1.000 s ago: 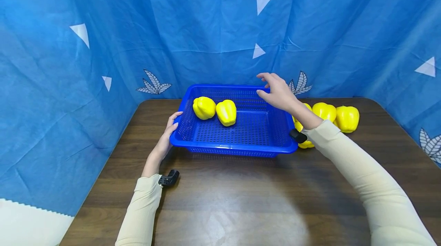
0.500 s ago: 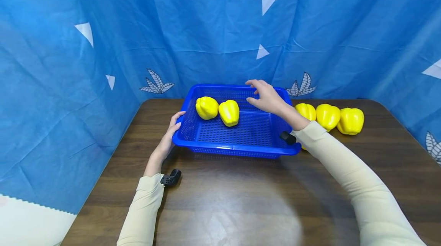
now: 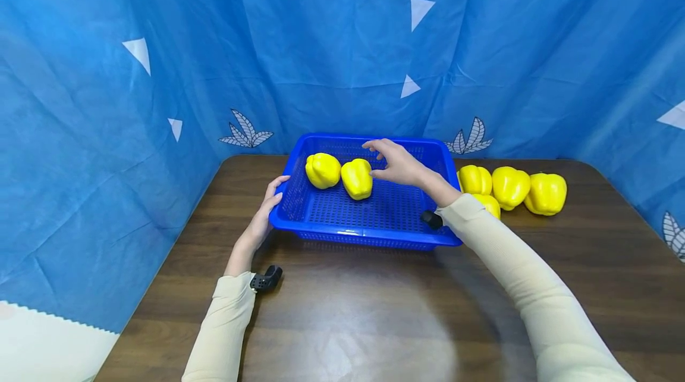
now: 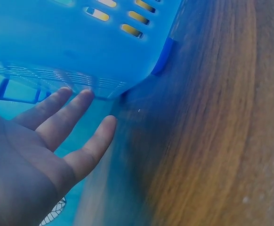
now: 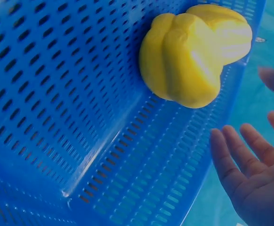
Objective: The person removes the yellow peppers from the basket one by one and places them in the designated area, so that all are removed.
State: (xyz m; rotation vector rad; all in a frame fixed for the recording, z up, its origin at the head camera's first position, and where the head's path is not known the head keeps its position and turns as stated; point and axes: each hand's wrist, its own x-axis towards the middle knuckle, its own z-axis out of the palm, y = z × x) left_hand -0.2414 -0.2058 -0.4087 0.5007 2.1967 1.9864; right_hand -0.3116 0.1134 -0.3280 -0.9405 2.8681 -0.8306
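Note:
A blue plastic basket [image 3: 393, 209] with slotted walls stands on the table, holding two yellow bell peppers. One bell pepper [image 3: 323, 171] lies towards its left end; the other bell pepper [image 3: 357, 179] lies just to the right. My left hand [image 3: 261, 218] holds the basket's left rim, index finger and thumb at the edge; in the left wrist view several of its fingers reach beneath the rim against the side wall. Over the basket, my right hand [image 3: 398, 165] has curved, spread fingers and holds nothing. In the right wrist view a gap separates it from the peppers.
More yellow bell peppers [image 3: 511, 188] sit in a cluster on the wooden table [image 3: 348, 310], right of the basket and partly behind the right forearm. A patterned blue cloth [image 3: 342, 43] hangs behind and along the sides of the table.
My right hand has moved left and slightly down across the basket towards the nearer bell pepper. The left hand keeps its place at the rim.

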